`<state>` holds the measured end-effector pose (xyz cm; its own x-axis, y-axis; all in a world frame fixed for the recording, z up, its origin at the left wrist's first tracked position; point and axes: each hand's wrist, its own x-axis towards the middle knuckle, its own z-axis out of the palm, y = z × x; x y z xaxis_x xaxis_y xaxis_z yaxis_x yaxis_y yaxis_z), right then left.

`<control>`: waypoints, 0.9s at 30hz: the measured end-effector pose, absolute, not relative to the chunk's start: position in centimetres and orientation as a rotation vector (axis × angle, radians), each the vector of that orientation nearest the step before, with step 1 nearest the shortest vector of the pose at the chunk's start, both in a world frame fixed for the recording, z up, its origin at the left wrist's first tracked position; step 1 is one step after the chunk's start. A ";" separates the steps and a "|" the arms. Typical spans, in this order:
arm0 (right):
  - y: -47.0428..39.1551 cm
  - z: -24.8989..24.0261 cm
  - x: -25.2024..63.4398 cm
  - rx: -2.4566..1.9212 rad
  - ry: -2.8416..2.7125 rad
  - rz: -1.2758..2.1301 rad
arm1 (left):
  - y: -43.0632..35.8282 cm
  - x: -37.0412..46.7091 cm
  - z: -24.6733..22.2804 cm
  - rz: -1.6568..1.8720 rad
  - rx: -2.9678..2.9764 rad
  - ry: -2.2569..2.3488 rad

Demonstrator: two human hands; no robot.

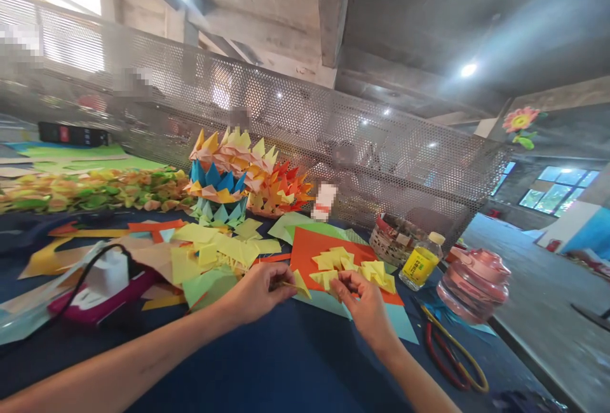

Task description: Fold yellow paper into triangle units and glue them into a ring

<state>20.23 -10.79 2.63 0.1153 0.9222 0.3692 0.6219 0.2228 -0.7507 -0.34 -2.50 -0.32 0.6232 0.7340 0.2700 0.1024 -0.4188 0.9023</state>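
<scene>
Pinching a small piece of yellow paper [301, 284] between bent fingers and thumb, the left hand [264, 289] is nearly closed above the middle of the dark blue worktop [229, 375]. The right hand [365, 305] is partly closed, its thumb and fingertips close together at the near side of a cluster of folded pale yellow paper pieces [339, 258]; whether it grips one cannot be told.

The cluster lies on an orange-red paper sheet [305, 249], which overlaps a pale blue paper sheet [401, 323]. To the left, loose yellow, green and tan papers [190, 267] spread around a magenta power strip [86, 305] with a white plug [110, 273] on it and a black cable [79, 289].

Toward the far edge, by a perforated grey metal panel [286, 121], stand spiky folded-paper forms [223, 178] in yellow, peach, blue, orange and red. Near the right edge are a patterned round container [395, 241], a clear bottle with a yellow label [422, 262] and a transparent pink jug [474, 286]. Nearer along that edge lies a tool with red and yellow looped handles [450, 352].
</scene>
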 end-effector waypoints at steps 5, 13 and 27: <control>-11.1 2.0 19.6 -1.444 -1.591 0.467 | -3.0 -0.4 0.1 0.813 1.893 0.649; -11.5 2.2 18.6 -1.474 -1.668 0.437 | -3.3 -0.3 0.3 0.788 1.821 0.629; -11.6 1.9 18.5 -1.490 -1.728 0.396 | -3.3 -0.2 0.0 0.840 1.787 0.653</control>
<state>18.52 -11.61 1.86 0.0168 0.9313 0.3638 0.6800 0.2561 -0.6870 -0.18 -3.28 -0.03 0.6106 0.7541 0.2420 0.0486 -0.3407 0.9389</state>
